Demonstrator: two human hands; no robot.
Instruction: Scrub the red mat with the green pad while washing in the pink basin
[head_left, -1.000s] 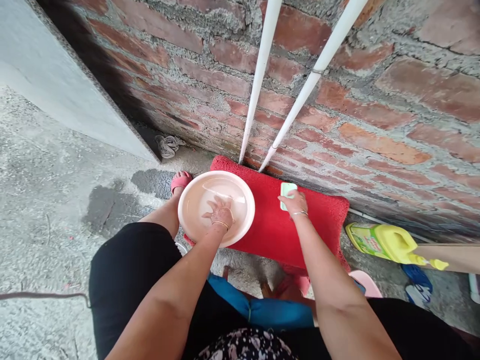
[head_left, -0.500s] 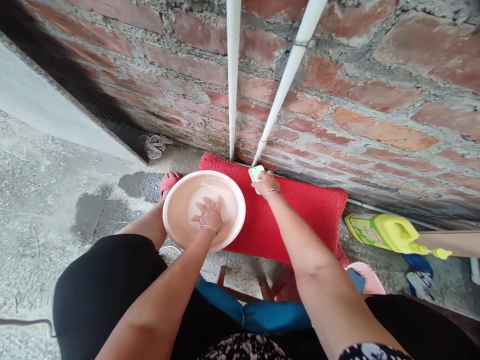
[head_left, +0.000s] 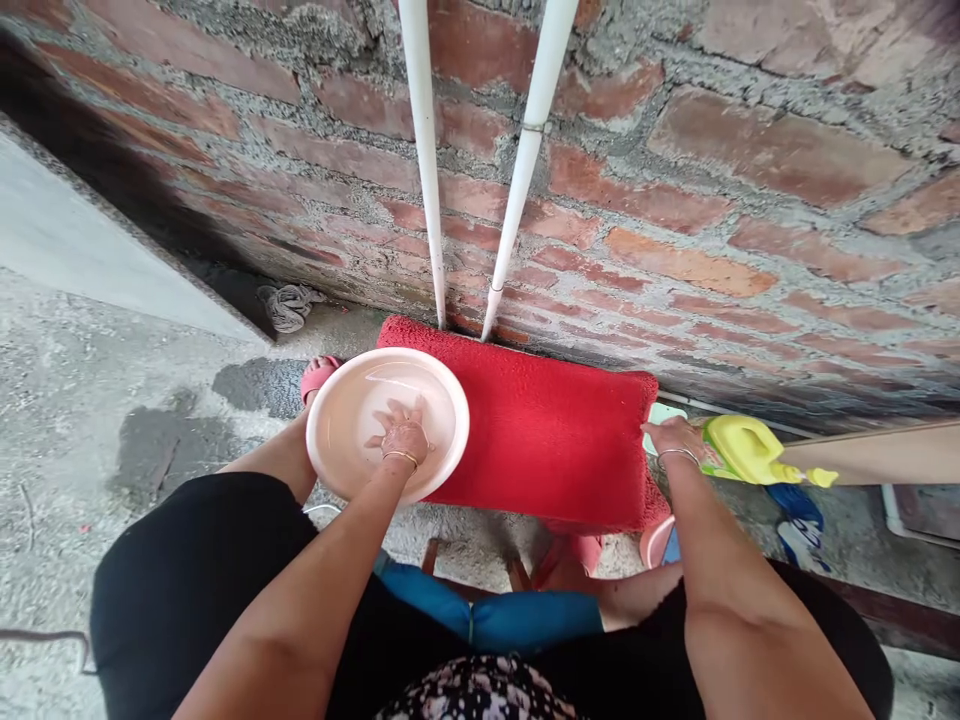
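Observation:
My left hand (head_left: 403, 437) rests in the pale pink basin (head_left: 315, 430), with its fingers spread in the water. The basin sits on the left end of a red mat-covered surface (head_left: 540, 430). Past the right end of that surface, my right hand (head_left: 673, 438) grips a small, flat, pale green soap dish (head_left: 663, 412) by its near edge. Part of the dish is hidden by the fingers. Right beside this hand, a yellow-green detergent bottle (head_left: 742, 447) lies on its side, its left end partly covered by the hand.
Two white pipes (head_left: 424, 150) run down the brick wall (head_left: 630, 190) behind the mat. A pink container (head_left: 657, 540) stands below its right end. A bundle of grey cloth or cord (head_left: 288, 306) lies by the slab (head_left: 127, 240) at left. A blue-and-white packet (head_left: 799, 530) lies at right.
My right hand has carried the pale green soap dish from the mat's back edge to the right, beyond its end, beside the yellow bottle. My left hand stays in the basin. The view has shifted right.

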